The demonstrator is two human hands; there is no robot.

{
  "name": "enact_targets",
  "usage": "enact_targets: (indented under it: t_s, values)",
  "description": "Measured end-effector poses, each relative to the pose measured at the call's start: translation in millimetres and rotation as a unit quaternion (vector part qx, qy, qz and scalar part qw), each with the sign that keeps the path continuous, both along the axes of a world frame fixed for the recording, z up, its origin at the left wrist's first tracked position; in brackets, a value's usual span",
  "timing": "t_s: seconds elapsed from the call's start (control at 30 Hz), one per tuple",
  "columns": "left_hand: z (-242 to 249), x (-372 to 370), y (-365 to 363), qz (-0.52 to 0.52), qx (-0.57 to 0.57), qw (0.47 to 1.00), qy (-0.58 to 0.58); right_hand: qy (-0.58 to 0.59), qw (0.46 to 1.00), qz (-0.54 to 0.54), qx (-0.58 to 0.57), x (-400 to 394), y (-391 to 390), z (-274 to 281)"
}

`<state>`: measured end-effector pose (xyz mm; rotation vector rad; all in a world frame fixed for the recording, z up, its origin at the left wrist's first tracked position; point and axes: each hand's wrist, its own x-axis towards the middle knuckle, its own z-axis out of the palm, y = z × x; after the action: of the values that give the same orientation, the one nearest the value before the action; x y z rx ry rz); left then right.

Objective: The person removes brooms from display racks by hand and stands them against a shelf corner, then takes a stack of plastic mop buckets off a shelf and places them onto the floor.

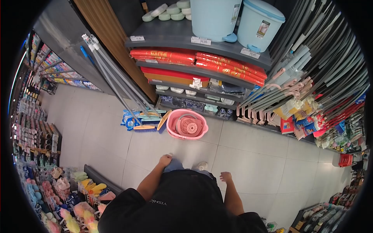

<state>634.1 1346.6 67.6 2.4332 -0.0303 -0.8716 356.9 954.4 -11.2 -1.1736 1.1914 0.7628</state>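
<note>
I stand in a shop aisle and look down at my black shirt and both arms. My left hand [165,160] hangs by my thigh with the fingers curled in and nothing in it. My right hand [225,177] is held out at my side, fingers apart and empty. A pink mop bucket [187,124] with a wringer insert stands on the tiled floor just ahead of me, nearest my left hand but well apart from it. Grey-handled flat mops [116,79] lean against the wooden panel to its left.
The dark shelf unit [202,42] ahead holds two light blue bins [259,23] and red packages [229,66]. Many brooms and mops [311,89] hang on the right. Racks of slippers and dusters [74,190] line the left. Grey floor tiles [101,132] run left.
</note>
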Motion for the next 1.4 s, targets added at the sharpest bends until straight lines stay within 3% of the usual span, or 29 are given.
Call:
enact_targets:
  t_s: [0.1,0.2,0.3,0.33,0.43,0.53,0.63,0.67,0.73,0.83,0.93,1.0,1.03,1.13,1.23,1.4]
  values:
    - [9,1,0,0.074,-0.031,0.997,0.001,-0.134,0.956,0.253,-0.07,-21,-38,-102]
    - [21,2,-6,0.073,-0.028,0.997,0.024,-0.143,0.963,0.213,-0.082,-5,-61,-109]
    - [5,9,2,0.08,-0.022,0.993,0.079,-0.02,0.998,-0.005,-0.059,52,-55,-10]
    - [-5,14,4,0.08,-0.02,0.991,0.106,-0.056,0.997,0.04,-0.04,57,-60,-8]
    - [-26,42,15,0.057,-0.063,0.99,0.109,-0.052,0.992,-0.058,-0.102,81,-38,41]
    - [-29,74,16,0.076,-0.068,0.988,0.116,-0.042,0.993,-0.09,-0.067,90,-21,41]
    - [-17,102,11,0.006,-0.026,0.996,0.089,-0.026,0.998,-0.055,-0.021,89,-4,18]
    - [-32,109,15,-0.044,-0.019,0.997,0.062,-0.043,0.996,-0.066,0.044,84,-4,-4]
    - [-77,131,26,-0.157,-0.012,0.988,0.001,-0.147,0.984,0.072,-0.067,91,13,11]
    - [-78,158,31,-0.264,-0.015,0.964,-0.042,-0.207,0.943,0.184,-0.184,99,39,26]
    - [-80,182,34,-0.387,0.013,0.919,-0.076,-0.125,0.977,0.056,-0.163,126,45,34]
    - [-76,198,32,-0.451,0.043,0.889,-0.063,-0.048,0.983,-0.13,-0.118,147,52,59]
    - [-76,204,32,-0.481,0.06,0.873,-0.056,-0.058,0.98,-0.133,-0.138,151,54,61]
    - [-97,219,40,-0.38,-0.016,0.924,-0.035,-0.078,0.969,-0.143,-0.184,157,64,62]
    - [-55,228,17,-0.143,-0.049,0.971,0.187,-0.093,0.958,-0.143,-0.232,149,80,66]
    - [-69,245,-4,-0.235,-0.037,0.956,0.172,-0.028,0.939,-0.141,-0.312,91,111,57]
